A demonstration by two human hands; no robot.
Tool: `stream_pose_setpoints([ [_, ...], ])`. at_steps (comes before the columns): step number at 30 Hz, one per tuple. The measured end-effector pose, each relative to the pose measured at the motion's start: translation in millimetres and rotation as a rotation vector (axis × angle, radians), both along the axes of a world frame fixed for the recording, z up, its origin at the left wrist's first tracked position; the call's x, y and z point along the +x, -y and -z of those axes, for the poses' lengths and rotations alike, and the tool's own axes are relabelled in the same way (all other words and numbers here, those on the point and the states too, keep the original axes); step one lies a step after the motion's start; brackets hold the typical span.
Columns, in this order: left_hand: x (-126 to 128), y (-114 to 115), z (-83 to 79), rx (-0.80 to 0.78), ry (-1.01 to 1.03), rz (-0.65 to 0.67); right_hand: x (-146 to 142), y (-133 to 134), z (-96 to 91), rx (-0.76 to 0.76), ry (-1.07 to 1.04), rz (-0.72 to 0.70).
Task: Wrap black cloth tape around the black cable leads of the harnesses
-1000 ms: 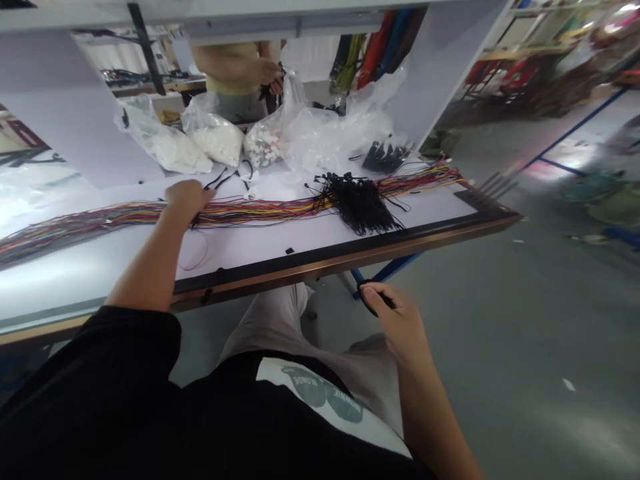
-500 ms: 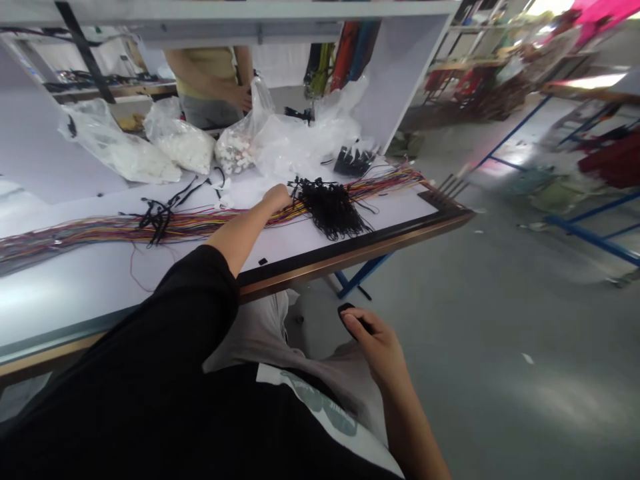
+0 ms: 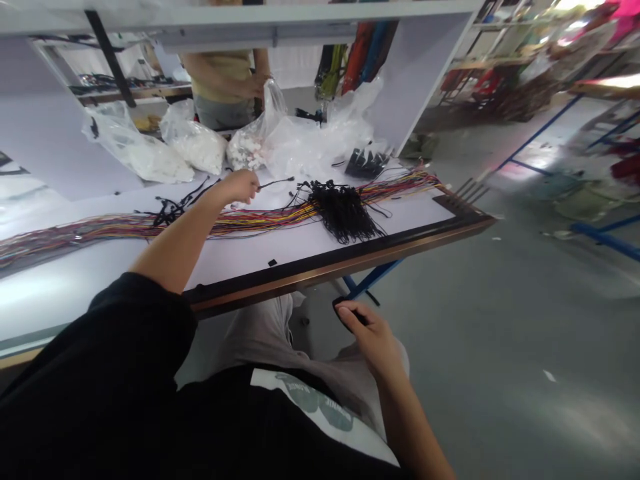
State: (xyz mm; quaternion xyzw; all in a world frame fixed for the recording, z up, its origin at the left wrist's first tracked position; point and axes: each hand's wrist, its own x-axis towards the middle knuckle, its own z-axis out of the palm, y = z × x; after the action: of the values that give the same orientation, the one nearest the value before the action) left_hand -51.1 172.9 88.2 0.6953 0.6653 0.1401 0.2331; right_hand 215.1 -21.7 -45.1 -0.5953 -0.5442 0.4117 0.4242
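My left hand (image 3: 239, 186) is raised over the white table (image 3: 240, 250) and pinches a thin black wire (image 3: 276, 181) that sticks out to the right. Under it runs a long bundle of coloured wires (image 3: 150, 223) across the table. A heap of black wires (image 3: 345, 210) lies on the bundle to the right of that hand. My right hand (image 3: 373, 337) hangs below the table edge above my knee, fingers curled round a small black object (image 3: 345, 313) I cannot name.
Clear plastic bags (image 3: 195, 143) of white parts stand at the back of the table, with a black comb-like part (image 3: 367, 162) beside them. Another person's torso (image 3: 225, 80) is behind the bags. Grey floor lies to the right.
My left hand went from the left part of the bundle to the black wire heap, then pulled back left and up with one black wire. My right hand barely moved.
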Motion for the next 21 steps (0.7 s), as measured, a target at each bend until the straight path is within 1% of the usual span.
stream_pose_setpoints([
  [1,1,17,-0.1,-0.039,0.056,0.046,-2,-5,-1.6,0.016,0.001,0.016],
  [3,6,53,5.4,-0.098,0.158,0.151,-8,-16,-7.5,0.069,-0.003,0.06],
  [4,9,71,10.6,-0.137,0.196,0.195,-11,-22,-12.0,0.108,-0.006,0.081],
  [6,15,104,23.4,-0.214,0.333,0.298,-20,-31,-23.2,0.198,-0.03,0.054],
  [7,17,118,30.0,-0.241,0.359,0.325,-25,-34,-29.3,0.232,-0.05,0.022],
  [8,19,130,36.2,-0.246,0.385,0.344,-30,-36,-35.0,0.26,-0.061,0.022],
  [10,23,150,46.6,-0.286,0.451,0.343,-39,-35,-43.9,0.286,-0.057,0.02],
  [11,26,156,50.9,-0.322,0.52,0.322,-42,-34,-46.8,0.29,-0.055,0.013],
  [13,33,165,58.7,-0.4,0.727,0.236,-46,-30,-49.4,0.283,-0.062,-0.031],
  [15,40,170,66.6,-0.419,0.951,0.142,-47,-26,-49.2,0.262,-0.083,-0.087],
  [18,51,172,77.8,-0.346,1.169,0.065,-45,-21,-46.5,0.239,-0.125,-0.106],
  [21,57,173,85.4,-0.224,1.273,0.017,-43,-13,-41.3,0.199,-0.139,-0.102],
])
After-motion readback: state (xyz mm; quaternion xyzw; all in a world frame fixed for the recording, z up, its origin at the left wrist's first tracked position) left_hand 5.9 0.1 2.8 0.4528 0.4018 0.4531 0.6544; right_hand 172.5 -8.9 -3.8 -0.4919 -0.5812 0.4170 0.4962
